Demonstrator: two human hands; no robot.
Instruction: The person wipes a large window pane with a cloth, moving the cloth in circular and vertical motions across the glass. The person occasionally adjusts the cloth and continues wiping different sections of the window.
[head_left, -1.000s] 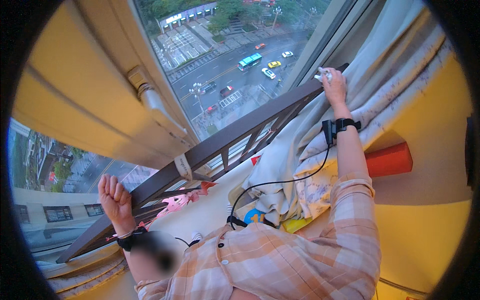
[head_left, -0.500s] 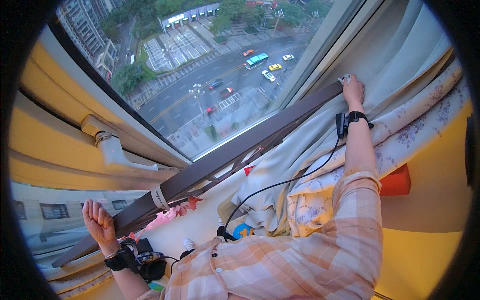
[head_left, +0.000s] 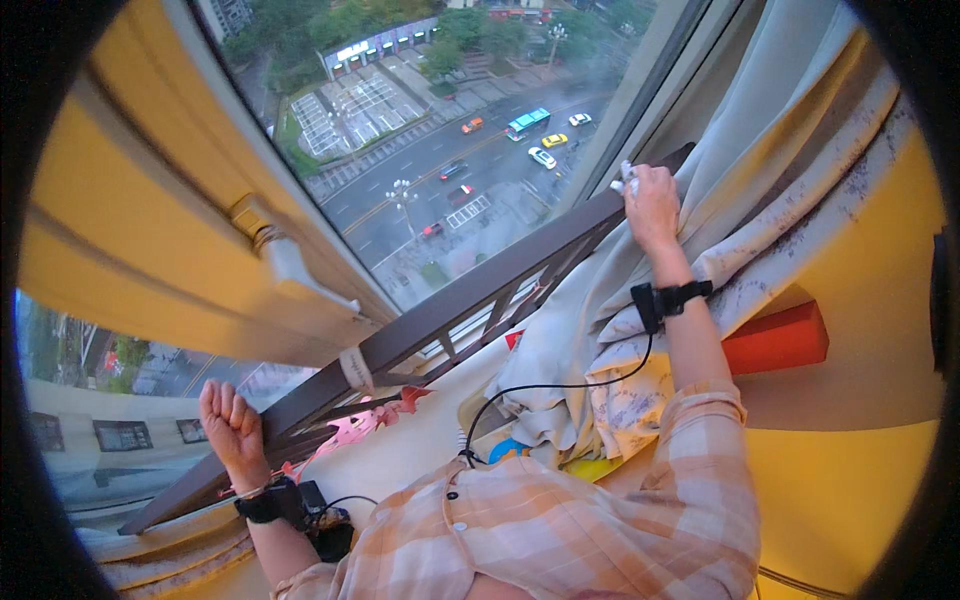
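Note:
A dark brown railing [head_left: 440,312] runs slantwise below a tall window. On its far right part my right hand [head_left: 652,205] is closed round a crumpled white tissue or cloth [head_left: 627,176], pressed on the top rail. Whether it is paper or fabric I cannot make out. My left hand [head_left: 232,425] makes a fist beside the railing's lower left part, with nothing showing between its fingers. A pale tag or band [head_left: 355,370] is wrapped round the rail between my hands. Both wrists wear black straps with small devices.
Grey curtain [head_left: 590,310] and flowered curtain [head_left: 640,400] hang at the right, beside a red object [head_left: 775,338]. A window handle [head_left: 295,270] juts from the frame at left. Pink decoration [head_left: 360,425] lies under the rail. A black cable [head_left: 560,386] trails from my right wrist. Beyond the glass, a street lies far below.
My right hand with the white tissue has slid left and down along the top rail, away from its far end. My left fist stays closed, and the view has shifted slightly.

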